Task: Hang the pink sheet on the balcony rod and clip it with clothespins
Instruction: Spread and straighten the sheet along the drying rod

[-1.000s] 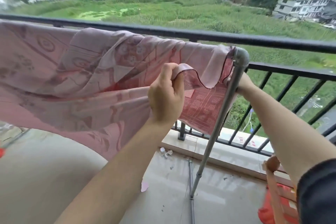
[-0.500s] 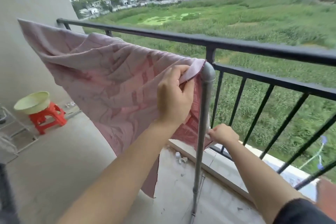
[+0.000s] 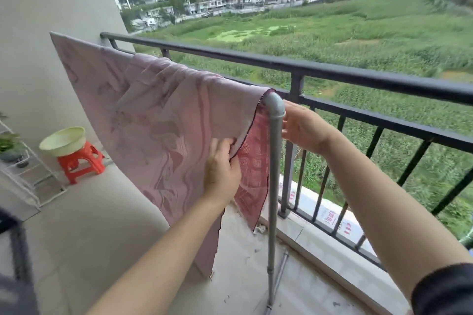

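The pink patterned sheet [image 3: 158, 120] is draped over the grey metal drying rod [image 3: 274, 135], which runs left from its bent corner and is covered by cloth. My left hand [image 3: 222, 169] pinches the sheet's near edge below the rod's corner, beside the upright post. My right hand [image 3: 303, 126] is behind the post, fingers spread, holding nothing; whether it touches the post I cannot tell. The sheet's darker red underside hangs between post and left hand. No clothespins are in view.
A black balcony railing [image 3: 358, 77] runs behind the rod. A pale green basin [image 3: 64, 140] sits on a red stool [image 3: 80, 161] at the left wall, next to a white wire rack [image 3: 23, 174] with plants. The tiled floor spreads below.
My left hand has slid down from the rod's corner to the sheet's hanging edge. My right hand rose from low on the post to near its top, now open. The view shifted left.
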The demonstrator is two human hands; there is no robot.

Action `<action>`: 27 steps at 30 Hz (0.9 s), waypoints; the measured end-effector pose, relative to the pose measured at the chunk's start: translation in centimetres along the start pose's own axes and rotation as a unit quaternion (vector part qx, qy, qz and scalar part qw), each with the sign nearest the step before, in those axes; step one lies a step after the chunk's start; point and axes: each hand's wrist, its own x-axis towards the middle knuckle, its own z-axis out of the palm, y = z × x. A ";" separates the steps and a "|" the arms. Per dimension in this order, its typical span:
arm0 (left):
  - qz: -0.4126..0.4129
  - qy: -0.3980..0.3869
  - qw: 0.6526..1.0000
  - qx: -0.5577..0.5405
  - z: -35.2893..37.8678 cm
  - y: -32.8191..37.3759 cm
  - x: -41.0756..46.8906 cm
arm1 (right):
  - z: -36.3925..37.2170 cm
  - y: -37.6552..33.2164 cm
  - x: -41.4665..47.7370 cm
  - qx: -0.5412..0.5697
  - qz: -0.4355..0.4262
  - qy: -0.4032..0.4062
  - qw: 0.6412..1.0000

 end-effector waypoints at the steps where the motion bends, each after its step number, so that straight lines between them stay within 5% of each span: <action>1: 0.008 0.015 1.000 -0.006 -0.4 0.5 0.4 | 0.0 -0.2 0.1 -0.006 -0.020 0.020 1.000; 4: 0.054 0.073 0.996 0.003 -1.7 2.0 1.7 | -0.1 0.4 0.8 -0.171 -0.075 0.191 0.964; 6: 0.083 0.078 0.993 0.015 -1.9 2.3 2.1 | -0.3 1.8 0.5 -0.390 -0.118 0.278 0.870; 8: 0.089 0.053 0.994 0.026 -1.6 2.1 2.1 | -0.6 3.8 -0.6 -0.538 -0.170 0.276 0.778; 9: 0.089 0.042 0.995 0.034 -1.1 1.8 1.9 | -0.9 4.8 -1.2 -0.568 -0.190 0.251 0.760; 12: 0.035 0.011 0.998 0.050 0.3 0.5 1.2 | -1.0 7.3 -2.5 -0.577 -0.207 0.227 0.757; 15: -0.105 -0.036 0.988 0.104 1.2 -2.6 -0.2 | -1.0 9.3 -3.7 -0.556 -0.196 0.231 0.774; 19: -0.200 -0.101 0.953 0.206 0.1 -6.7 -2.8 | -1.7 12.5 -4.0 -0.580 -0.051 0.232 0.779; 23: -0.125 -0.019 0.979 0.159 -2.3 -4.4 -1.6 | -1.0 15.4 -2.8 -0.670 0.089 0.176 0.716; 27: 0.009 0.108 0.993 0.038 -4.7 2.3 2.6 | 0.2 18.6 -2.2 -0.681 0.202 0.100 0.697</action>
